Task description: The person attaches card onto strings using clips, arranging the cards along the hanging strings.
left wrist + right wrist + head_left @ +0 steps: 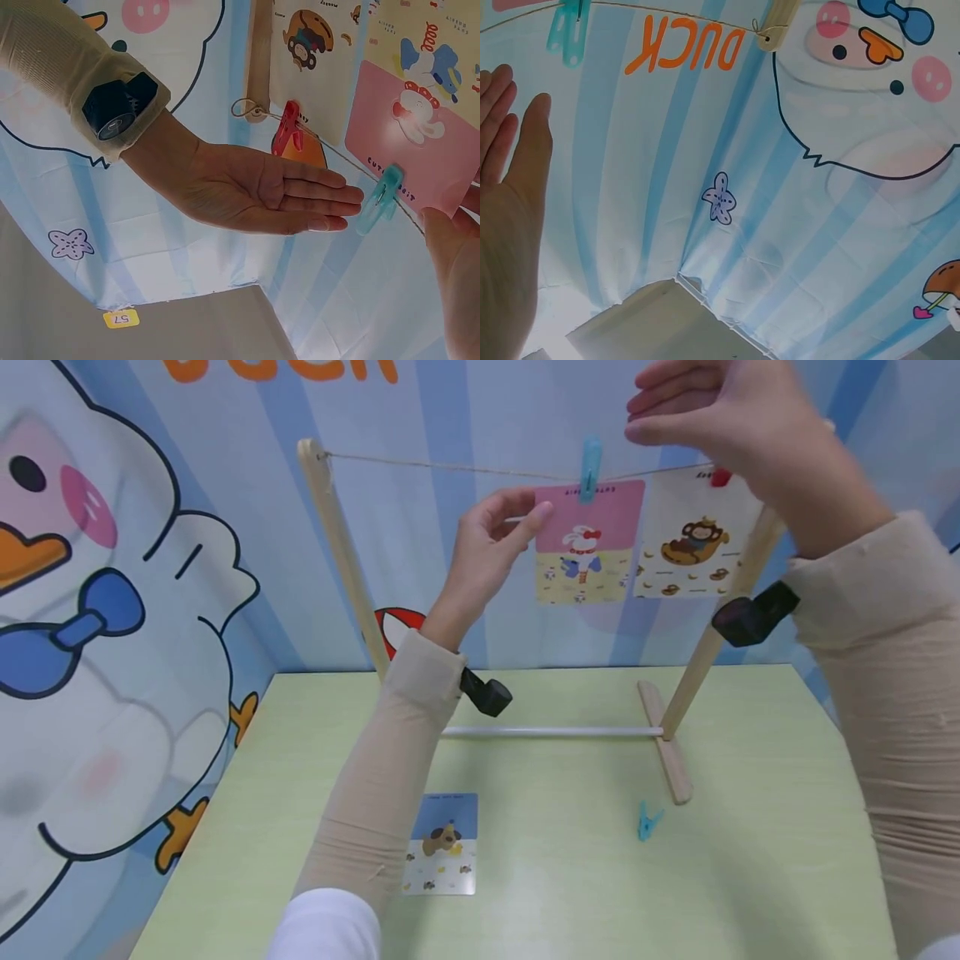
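A pink-and-yellow rabbit card (558, 527) hangs from a string, held by a light blue clothespin (591, 468) at its top edge. My left hand (491, 556) pinches the card's upper left corner, thumb in front and fingers partly hidden behind. My right hand (731, 422) is raised above the string, right of the blue clothespin; in the left wrist view its fingers are straight, with nothing in them. To the right hangs a cream monkey card (693, 539) under a red clothespin (721, 477), which the right hand partly overlaps in the head view.
The string (450, 466) runs between two wooden posts (341, 543) joined low down by a white rod (555, 732). On the green table (562, 860) lie a blue-and-white dog card (442, 847), partly behind the left sleeve, and another blue clothespin (647, 822).
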